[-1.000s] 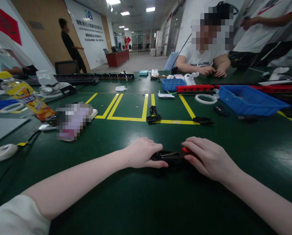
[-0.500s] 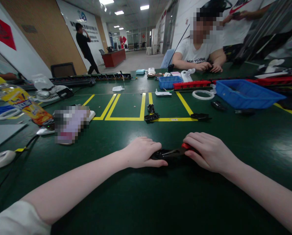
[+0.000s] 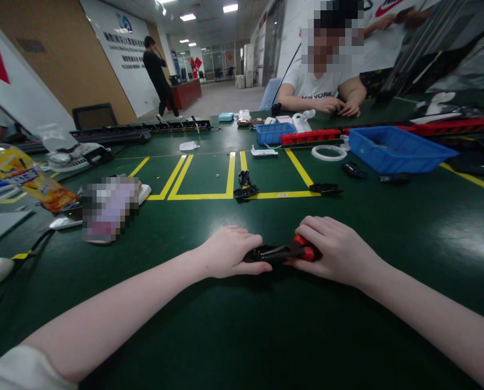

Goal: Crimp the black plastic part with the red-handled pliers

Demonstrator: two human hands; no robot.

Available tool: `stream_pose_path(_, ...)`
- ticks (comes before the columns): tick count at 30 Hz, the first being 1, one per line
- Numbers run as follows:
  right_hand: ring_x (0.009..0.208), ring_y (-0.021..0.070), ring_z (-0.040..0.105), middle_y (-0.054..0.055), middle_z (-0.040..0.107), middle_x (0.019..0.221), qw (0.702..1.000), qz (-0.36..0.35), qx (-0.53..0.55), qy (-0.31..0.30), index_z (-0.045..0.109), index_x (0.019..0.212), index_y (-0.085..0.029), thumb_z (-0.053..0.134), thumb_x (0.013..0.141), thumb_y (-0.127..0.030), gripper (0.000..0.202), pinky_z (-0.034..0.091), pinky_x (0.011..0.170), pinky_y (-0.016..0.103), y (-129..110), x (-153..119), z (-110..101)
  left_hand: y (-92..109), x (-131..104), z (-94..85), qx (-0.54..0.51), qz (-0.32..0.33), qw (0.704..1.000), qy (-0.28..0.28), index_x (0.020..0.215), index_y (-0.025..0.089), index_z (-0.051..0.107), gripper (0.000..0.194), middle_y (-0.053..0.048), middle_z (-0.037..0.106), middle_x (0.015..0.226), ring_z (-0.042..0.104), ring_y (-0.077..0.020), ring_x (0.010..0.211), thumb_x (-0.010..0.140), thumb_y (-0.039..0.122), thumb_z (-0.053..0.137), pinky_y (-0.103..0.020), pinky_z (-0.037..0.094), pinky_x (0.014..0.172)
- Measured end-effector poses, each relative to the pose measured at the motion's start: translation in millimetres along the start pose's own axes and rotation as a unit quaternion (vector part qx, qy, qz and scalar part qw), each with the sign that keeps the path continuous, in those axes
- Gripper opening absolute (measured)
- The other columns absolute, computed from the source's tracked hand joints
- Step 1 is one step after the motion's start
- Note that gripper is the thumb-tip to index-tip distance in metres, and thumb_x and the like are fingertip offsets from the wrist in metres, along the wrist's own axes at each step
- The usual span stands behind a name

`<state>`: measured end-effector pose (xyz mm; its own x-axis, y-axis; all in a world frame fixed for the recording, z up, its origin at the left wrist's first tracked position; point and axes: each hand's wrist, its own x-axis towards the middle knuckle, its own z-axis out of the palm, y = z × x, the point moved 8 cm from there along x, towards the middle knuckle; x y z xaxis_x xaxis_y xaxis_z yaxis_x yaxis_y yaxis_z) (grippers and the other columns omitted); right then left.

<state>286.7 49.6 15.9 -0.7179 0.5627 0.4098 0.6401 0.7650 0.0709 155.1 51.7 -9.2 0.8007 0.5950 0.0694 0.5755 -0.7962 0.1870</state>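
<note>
Ctr of frame, above a green table point(image 3: 177, 336): L hand point(image 3: 234, 252) has a dark part point(image 3: 253, 254) pinched btwn thumb & fingers; R hand point(image 3: 333, 246) grips a red-and-black tool point(image 3: 291, 250), tip at the part, contact unclear. Farther, ctr: black pieces point(image 3: 247, 192) on yellow tape point(image 3: 201, 196). Upper R: blue tray point(image 3: 404, 162), then seated person point(image 3: 317, 86).
</note>
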Motion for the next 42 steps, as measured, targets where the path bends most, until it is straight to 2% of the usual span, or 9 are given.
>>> stream_pose_path(6, 0.070, 0.0207, 0.056, 0.011, 0.062, 0.083, 1.000, 0.006, -0.024, -0.003, 0.057, 0.082, -0.016, 0.056, 0.078, -0.028, 0.012, 0.044, 0.063, 0.033, -1, 0, 0, -1, 0, -0.6, -0.010, -0.004, 1.000, -0.004, 0.084, 0.019, 0.052, 0.045, -0.001, 0.058, 0.073, 0.053, -0.0170, 0.066, 0.094, 0.059, 0.035, -0.028, 0.035, 0.061)
stream_pose_path(14, 0.072, 0.0210, 0.058, 0.011, 0.064, 0.086, 1.000, 0.012, -0.027, 0.000, 0.059, 0.083, -0.017, 0.056, 0.078, -0.028, 0.013, 0.045, 0.065, 0.034, 1, 1, -1, -1, 0, -1.6, -0.024, -0.012, 1.000, -0.009, 0.080, 0.018, 0.052, 0.045, -0.001, 0.057, 0.072, 0.052, -0.0159, 0.064, 0.094, 0.058, 0.035, -0.028, 0.035, 0.062)
stream_pose_path(21, 0.083, 0.0238, 0.062, 0.011, 0.066, 0.094, 1.000, 0.020, 0.023, -0.007, 0.062, 0.091, -0.017, 0.059, 0.080, -0.041, 0.026, 0.048, 0.073, 0.037, 4, 3, 3, -1, 0, -2.6, -0.025, -0.013, 1.000, 0.004, 0.081, 0.019, 0.049, 0.043, 0.000, 0.057, 0.072, 0.052, -0.0158, 0.064, 0.094, 0.057, 0.037, -0.027, 0.034, 0.061)
stream_pose_path(24, 0.093, 0.0259, 0.062, 0.012, 0.066, 0.102, 0.998, 0.006, 0.055, -0.021, 0.063, 0.102, -0.016, 0.060, 0.081, -0.047, 0.038, 0.048, 0.082, 0.042, 4, 2, 3, -1, 0, -2.0, -0.023, -0.011, 1.000, 0.001, 0.082, 0.019, 0.049, 0.043, 0.000, 0.057, 0.072, 0.052, -0.0159, 0.064, 0.094, 0.058, 0.037, -0.027, 0.034, 0.061)
stream_pose_path(27, 0.108, 0.0290, 0.058, 0.013, 0.063, 0.118, 0.996, -0.023, 0.076, -0.047, 0.057, 0.122, -0.019, 0.063, 0.078, -0.055, 0.058, 0.043, 0.094, 0.049, 8, -4, 2, -1, -1, -2.6, -0.012, -0.014, 1.000, 0.000, 0.083, 0.019, 0.050, 0.043, -0.001, 0.058, 0.074, 0.053, -0.0165, 0.065, 0.094, 0.058, 0.037, -0.027, 0.035, 0.062)
stream_pose_path(31, 0.116, 0.0321, 0.054, 0.014, 0.058, 0.129, 0.995, 0.010, 0.072, -0.068, 0.046, 0.136, -0.021, 0.064, 0.075, -0.057, 0.073, 0.044, 0.093, 0.051, 30, -14, 5, -2, -1, -3.1, -0.016, -0.021, 1.000, -0.004, 0.082, 0.019, 0.050, 0.042, -0.001, 0.057, 0.072, 0.053, -0.0164, 0.065, 0.094, 0.057, 0.037, -0.028, 0.036, 0.062)
stream_pose_path(35, 0.105, 0.0308, 0.060, 0.015, 0.062, 0.119, 0.995, 0.037, 0.059, -0.067, 0.053, 0.126, -0.018, 0.063, 0.076, -0.052, 0.061, 0.050, 0.084, 0.046, 40, -16, 10, -4, -2, -2.7, -0.029, -0.025, 0.999, -0.004, 0.082, 0.019, 0.049, 0.041, 0.000, 0.057, 0.072, 0.053, -0.0157, 0.064, 0.094, 0.056, 0.039, -0.028, 0.036, 0.062)
stream_pose_path(38, 0.095, 0.0298, 0.062, 0.015, 0.065, 0.108, 0.997, 0.035, 0.041, -0.060, 0.059, 0.112, -0.015, 0.065, 0.072, -0.047, 0.051, 0.051, 0.077, 0.044, 37, -13, 10, -4, -2, -3.3, -0.043, -0.020, 0.999, 0.006, 0.081, 0.019, 0.049, 0.040, 0.001, 0.056, 0.070, 0.052, -0.0150, 0.062, 0.094, 0.056, 0.040, -0.027, 0.035, 0.062)
stream_pose_path(42, 0.087, 0.0267, 0.063, 0.013, 0.065, 0.102, 0.997, 0.032, 0.046, -0.047, 0.058, 0.104, -0.016, 0.067, 0.069, -0.043, 0.045, 0.051, 0.073, 0.039, 33, -14, 7, -4, -2, -2.5, -0.056, -0.008, 0.998, 0.012, 0.079, 0.019, 0.049, 0.042, 0.002, 0.055, 0.068, 0.051, -0.0141, 0.061, 0.092, 0.058, 0.042, -0.026, 0.034, 0.061)
